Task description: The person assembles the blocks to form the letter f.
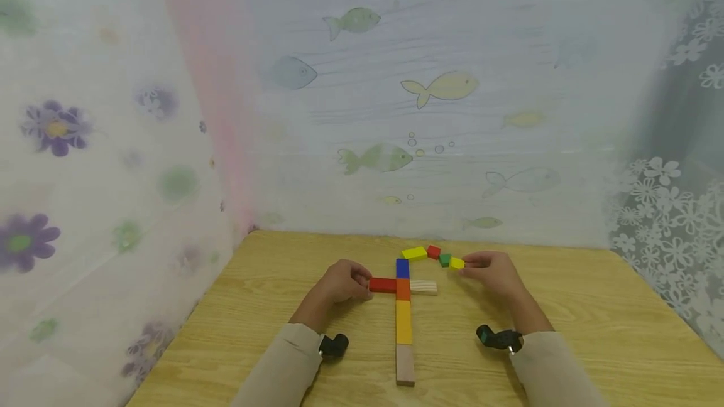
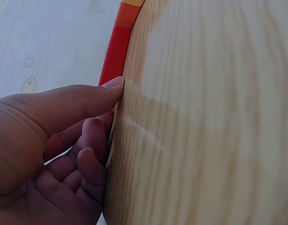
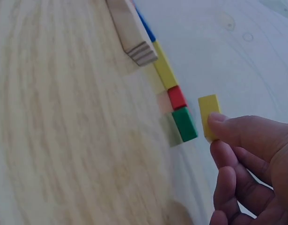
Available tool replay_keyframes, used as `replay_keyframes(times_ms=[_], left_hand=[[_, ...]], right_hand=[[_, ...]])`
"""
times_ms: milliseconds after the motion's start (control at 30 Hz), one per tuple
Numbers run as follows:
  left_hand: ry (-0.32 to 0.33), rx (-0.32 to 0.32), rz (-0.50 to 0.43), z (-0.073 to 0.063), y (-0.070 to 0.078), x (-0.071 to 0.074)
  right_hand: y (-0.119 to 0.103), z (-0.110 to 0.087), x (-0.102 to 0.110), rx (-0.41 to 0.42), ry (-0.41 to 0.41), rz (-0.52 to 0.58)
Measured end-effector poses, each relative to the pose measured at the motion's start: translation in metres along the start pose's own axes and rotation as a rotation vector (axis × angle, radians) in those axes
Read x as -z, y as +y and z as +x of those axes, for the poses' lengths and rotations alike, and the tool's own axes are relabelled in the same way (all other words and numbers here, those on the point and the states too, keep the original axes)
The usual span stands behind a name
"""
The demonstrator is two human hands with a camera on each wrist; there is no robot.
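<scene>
My right hand [image 1: 496,271] pinches a small yellow block [image 3: 209,115] between thumb and fingertips. In the right wrist view that block is apart from a green block [image 3: 184,124], which adjoins a red block [image 3: 177,97] and a longer yellow block [image 3: 165,68]. At the other side, my left hand [image 1: 342,282] holds the outer end of a long red block [image 1: 383,285] with thumb and finger. This red block meets an orange block [image 1: 403,289] in an upright column, with a blue block [image 1: 402,268] above it.
Lower in the column lie an amber block [image 1: 403,323] and a plain wood block [image 1: 405,365]. A pale striped wood block [image 1: 424,287] extends to the right of the orange one. All rest on a wooden table [image 1: 254,344], with a fish-patterned curtain [image 1: 452,130] behind.
</scene>
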State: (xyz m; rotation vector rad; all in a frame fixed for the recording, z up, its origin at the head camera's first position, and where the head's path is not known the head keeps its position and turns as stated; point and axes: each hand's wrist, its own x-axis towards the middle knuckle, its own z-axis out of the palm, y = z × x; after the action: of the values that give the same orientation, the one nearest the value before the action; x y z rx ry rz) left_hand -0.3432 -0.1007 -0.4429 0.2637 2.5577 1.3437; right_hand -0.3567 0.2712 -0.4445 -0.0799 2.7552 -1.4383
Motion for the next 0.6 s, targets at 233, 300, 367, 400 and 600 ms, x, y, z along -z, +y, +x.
replay_keyframes(times_ms=[233, 300, 367, 400, 600], left_hand=[[0.014, 0.006, 0.007, -0.002, 0.002, -0.001], [0.008, 0.002, 0.005, 0.0, 0.0, -0.002], [0.001, -0.004, 0.003, 0.001, -0.002, -0.004], [0.001, -0.007, 0.0, 0.001, -0.002, -0.004], [0.02, 0.0, 0.011, -0.001, 0.0, -0.003]], right_hand=[[0.002, -0.003, -0.007, -0.038, 0.001, 0.005], [0.003, -0.003, -0.009, -0.047, 0.013, -0.009], [0.005, -0.004, -0.01, -0.052, 0.022, -0.03], [0.005, -0.004, -0.01, -0.05, 0.026, -0.039], [0.005, -0.001, -0.012, -0.01, 0.04, -0.069]])
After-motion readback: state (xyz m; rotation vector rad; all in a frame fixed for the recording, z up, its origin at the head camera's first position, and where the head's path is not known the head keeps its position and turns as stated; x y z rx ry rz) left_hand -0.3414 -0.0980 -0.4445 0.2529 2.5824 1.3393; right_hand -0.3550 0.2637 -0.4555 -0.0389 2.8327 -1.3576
